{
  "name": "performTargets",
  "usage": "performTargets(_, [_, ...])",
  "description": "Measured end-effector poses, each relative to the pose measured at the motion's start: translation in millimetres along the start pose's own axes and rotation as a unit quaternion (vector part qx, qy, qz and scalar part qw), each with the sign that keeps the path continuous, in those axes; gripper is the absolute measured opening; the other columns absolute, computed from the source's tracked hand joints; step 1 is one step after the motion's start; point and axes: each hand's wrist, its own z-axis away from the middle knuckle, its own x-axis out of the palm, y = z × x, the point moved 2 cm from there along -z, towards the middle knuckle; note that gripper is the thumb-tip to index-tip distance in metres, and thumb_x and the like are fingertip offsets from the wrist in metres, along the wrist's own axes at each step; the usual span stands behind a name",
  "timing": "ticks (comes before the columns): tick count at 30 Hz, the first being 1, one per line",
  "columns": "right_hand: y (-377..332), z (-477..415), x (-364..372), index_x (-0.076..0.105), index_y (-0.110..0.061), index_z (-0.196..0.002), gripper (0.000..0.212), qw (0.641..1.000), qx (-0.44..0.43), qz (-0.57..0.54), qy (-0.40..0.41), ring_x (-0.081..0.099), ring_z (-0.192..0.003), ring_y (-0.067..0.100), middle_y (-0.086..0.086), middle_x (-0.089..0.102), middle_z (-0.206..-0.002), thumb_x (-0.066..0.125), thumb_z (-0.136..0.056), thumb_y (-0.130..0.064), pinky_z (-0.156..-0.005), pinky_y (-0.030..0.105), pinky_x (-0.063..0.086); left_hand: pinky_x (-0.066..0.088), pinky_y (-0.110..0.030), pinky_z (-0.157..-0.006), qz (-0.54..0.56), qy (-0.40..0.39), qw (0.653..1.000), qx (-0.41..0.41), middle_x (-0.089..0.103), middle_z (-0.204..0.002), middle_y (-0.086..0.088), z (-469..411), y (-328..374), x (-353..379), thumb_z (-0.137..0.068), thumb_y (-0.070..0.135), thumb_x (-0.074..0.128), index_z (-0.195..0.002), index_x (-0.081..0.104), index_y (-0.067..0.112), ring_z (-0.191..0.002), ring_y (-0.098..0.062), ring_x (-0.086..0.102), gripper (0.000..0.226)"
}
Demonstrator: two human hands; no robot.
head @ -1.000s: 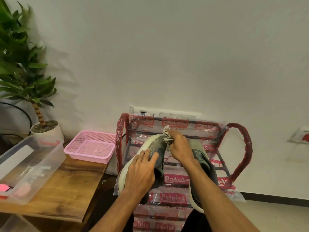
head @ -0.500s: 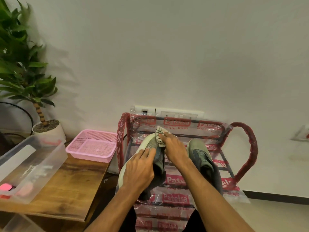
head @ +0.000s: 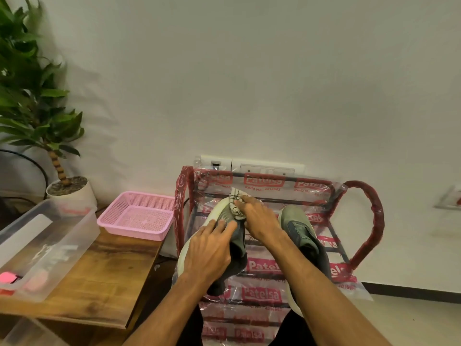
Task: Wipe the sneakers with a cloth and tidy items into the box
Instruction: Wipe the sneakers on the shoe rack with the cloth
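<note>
Leftward my right hand (head: 259, 222) has dragged the cloth (head: 235, 204), fingers pinching it at the toe; my left hand (head: 208, 250), fingers spread, pins the grey sneaker (head: 225, 216) beneath, steadying each stroke.

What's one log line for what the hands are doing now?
step: wiping | right hand: grips cloth on toe | left hand: steadies grey sneaker | second sneaker: beside, untouched
</note>
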Motion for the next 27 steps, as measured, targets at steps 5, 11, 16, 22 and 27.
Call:
performTargets(5, [-4.8, -10.7, -3.2, 0.054, -0.004, -0.131, 0.039, 1.000, 0.005, -0.023, 0.009, 0.045, -0.131, 0.030, 0.013, 0.045, -0.145, 0.053, -0.092, 0.000, -0.102, 0.040, 0.041, 0.054, -0.034, -0.062, 0.003, -0.019, 1.000, 0.006, 0.067, -0.097, -0.002, 1.0, -0.5, 1.8, -0.074, 0.010, 0.062, -0.105, 0.047, 0.019, -0.087, -0.024, 0.064, 0.036])
performTargets(11, [-9.5, 0.9, 13.7, 0.062, -0.017, -0.125, 0.038, 0.994, -0.052, -0.095, -0.014, 0.053, -0.123, 0.025, 0.004, 0.058, -0.134, 0.058, -0.088, -0.010, -0.098, 0.039, 0.048, 0.054, -0.033, -0.059, 0.000, -0.006, 1.000, 0.005, 0.069, -0.093, -0.001, 0.5, -0.5, 1.2, -0.068, 0.008, 0.065, -0.103, 0.052, 0.020, -0.083, -0.024, 0.065, 0.040])
performTargets(16, [-1.5, -0.8, 5.0, 0.042, -0.015, -0.147, 0.059, 0.998, -0.063, 0.001, -0.017, 0.034, -0.141, 0.026, 0.005, 0.036, -0.155, 0.059, -0.091, -0.005, -0.112, 0.041, 0.034, 0.050, -0.029, -0.051, -0.015, 0.006, 1.000, 0.004, 0.069, -0.089, 0.002, -2.3, -0.5, -4.1, -0.065, 0.010, 0.071, -0.098, 0.055, 0.020, -0.076, -0.019, 0.065, 0.038])
performTargets(22, [4.5, -18.5, 1.0, 0.050, -0.006, -0.132, 0.041, 0.996, 0.032, 0.081, -0.027, 0.054, -0.117, 0.032, 0.012, 0.054, -0.133, 0.056, -0.091, -0.003, -0.094, 0.042, 0.047, 0.052, -0.031, -0.058, -0.022, -0.002, 1.000, 0.010, 0.068, -0.095, -0.001, 2.2, -1.9, -0.3, -0.070, 0.012, 0.067, -0.104, 0.058, 0.018, -0.083, -0.022, 0.064, 0.036])
performTargets(27, [18.2, -22.1, -1.4, 0.050, -0.002, -0.125, 0.031, 0.995, 0.070, 0.047, -0.055, 0.055, -0.115, 0.033, 0.018, 0.056, -0.127, 0.054, -0.094, -0.005, -0.092, 0.041, 0.047, 0.055, -0.032, -0.066, -0.019, -0.003, 0.999, 0.033, 0.068, -0.097, -0.001, 5.1, 2.9, 5.8, -0.074, 0.017, 0.059, -0.104, 0.051, 0.020, -0.089, -0.023, 0.064, 0.031])
